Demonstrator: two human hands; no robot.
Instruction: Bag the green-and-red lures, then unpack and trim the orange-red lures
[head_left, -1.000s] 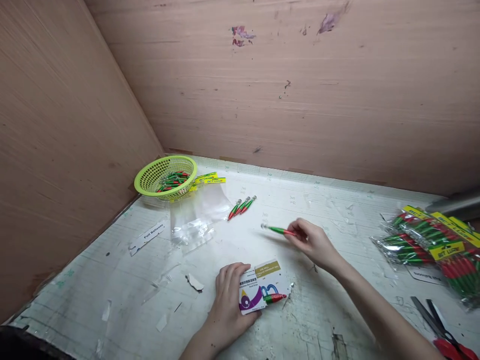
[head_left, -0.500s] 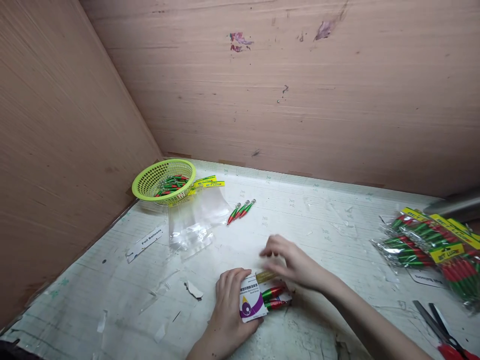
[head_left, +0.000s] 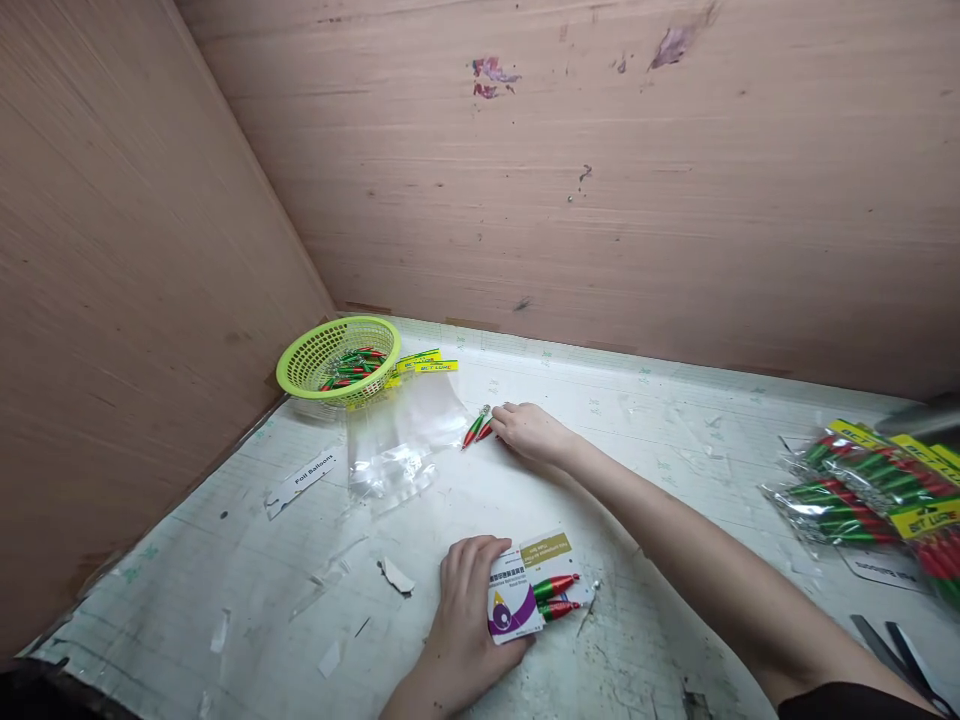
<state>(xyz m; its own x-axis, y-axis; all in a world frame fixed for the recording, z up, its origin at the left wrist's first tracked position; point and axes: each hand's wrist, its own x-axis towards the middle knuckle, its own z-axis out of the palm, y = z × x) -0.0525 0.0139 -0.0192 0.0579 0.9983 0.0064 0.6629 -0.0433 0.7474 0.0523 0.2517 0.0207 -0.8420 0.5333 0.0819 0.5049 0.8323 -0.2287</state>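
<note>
My left hand (head_left: 469, 620) is wrapped round a small white and purple cardboard box (head_left: 512, 600) near the front of the table. Two red and green fishing lures (head_left: 556, 597) stick out of its right side, lying against a gold-printed flap. Farther back, my right hand (head_left: 529, 432) is closed over a short row of loose lures (head_left: 474, 428), fingertips down on the right end of the row. Two of these lures show in part; whatever lies under the fingers is hidden. Just left of the row lie clear plastic bags (head_left: 405, 430) with yellow header cards.
A yellow-green basket (head_left: 289, 375) of lures stands at the back left against the wooden wall. Filled lure packs (head_left: 847, 490) are piled at the right, with scissors (head_left: 892, 655) in front of them. A "Foil Balloons" paper strip (head_left: 301, 483) and a torn scrap (head_left: 397, 577) lie left.
My right hand has moved from above the box up and left to the loose lures. My left hand still holds the box. The whole view has shifted slightly.
</note>
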